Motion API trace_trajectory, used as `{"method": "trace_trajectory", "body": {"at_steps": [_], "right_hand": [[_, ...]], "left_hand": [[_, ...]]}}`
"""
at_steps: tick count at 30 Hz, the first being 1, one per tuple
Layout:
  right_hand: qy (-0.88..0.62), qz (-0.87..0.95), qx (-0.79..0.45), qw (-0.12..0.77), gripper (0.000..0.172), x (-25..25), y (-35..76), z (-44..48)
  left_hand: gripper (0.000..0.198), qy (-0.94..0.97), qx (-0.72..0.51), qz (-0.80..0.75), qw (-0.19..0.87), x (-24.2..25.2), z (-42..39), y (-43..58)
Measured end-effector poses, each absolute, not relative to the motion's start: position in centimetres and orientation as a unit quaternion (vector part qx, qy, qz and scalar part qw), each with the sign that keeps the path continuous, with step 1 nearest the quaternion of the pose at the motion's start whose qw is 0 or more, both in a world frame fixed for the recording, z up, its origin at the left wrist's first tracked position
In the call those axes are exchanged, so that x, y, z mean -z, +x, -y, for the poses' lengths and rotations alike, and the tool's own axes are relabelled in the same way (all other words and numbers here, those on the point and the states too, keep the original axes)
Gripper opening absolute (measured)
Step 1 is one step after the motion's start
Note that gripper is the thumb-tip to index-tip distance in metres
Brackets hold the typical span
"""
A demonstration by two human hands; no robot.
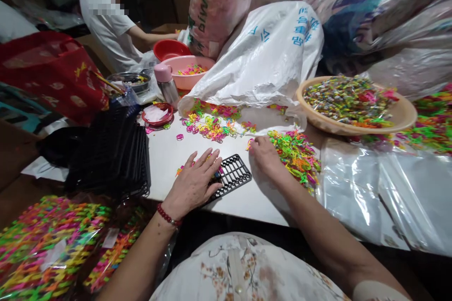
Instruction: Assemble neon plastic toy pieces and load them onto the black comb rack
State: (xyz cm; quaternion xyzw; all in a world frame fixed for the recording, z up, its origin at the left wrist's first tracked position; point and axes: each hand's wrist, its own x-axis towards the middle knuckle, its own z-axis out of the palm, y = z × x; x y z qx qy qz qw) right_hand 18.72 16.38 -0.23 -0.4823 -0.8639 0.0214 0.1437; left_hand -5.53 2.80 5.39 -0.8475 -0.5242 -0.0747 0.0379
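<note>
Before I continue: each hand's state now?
Left hand: open, spread over the black frame.
Right hand: curled beside colourful pieces; whether it holds any, unclear.

One head-worn camera looked forward and down from close above the near side of the table (164,155), facing across it toward sacks (221,0) at its far side.
</note>
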Motion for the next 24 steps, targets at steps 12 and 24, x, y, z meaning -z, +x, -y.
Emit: {"method": "trace_trajectory", "body": {"at_steps": [12,24], "right_hand": [[-0.481,0.825,-0.211,0.209,0.013,0.2,16.9,-16.2],[-0.358,0.814,-0.386,0.244,0.016,1.7,12.1,-12.5]], "left_hand": [[0.062,-0.849,0.076,0.522,0.029,-5.4,-2.8,-5.6],[0.072,-0.846,0.083,0.527,0.013,-5.5,-2.7,-5.6]]}}
